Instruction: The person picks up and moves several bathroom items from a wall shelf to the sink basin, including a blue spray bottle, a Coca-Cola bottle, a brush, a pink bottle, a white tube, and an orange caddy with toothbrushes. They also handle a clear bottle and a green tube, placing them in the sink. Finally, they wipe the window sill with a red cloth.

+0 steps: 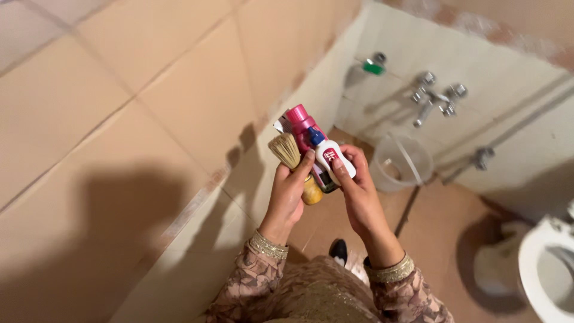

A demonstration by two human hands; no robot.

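The left hand (288, 191) is closed around a round yellow-handled brush with a tuft of pale bristles (287, 151); the tuft projects above the fingers toward 12 o'clock, and the yellow base shows below the palm at 4 o'clock. The right hand (359, 188) grips a small white plastic bottle with a blue cap (330, 157), thumb pressed on its front face. A taller bottle with a pink cap (301, 122) stands between the two hands, directly behind the white bottle; which hand carries it cannot be determined. All three items are held touching one another in front of the chest.

At 2 o'clock from the hands, a clear plastic bucket (399, 162) sits on the floor below a chrome wall tap (431, 98). A white toilet bowl (541, 269) lies at 4 o'clock.
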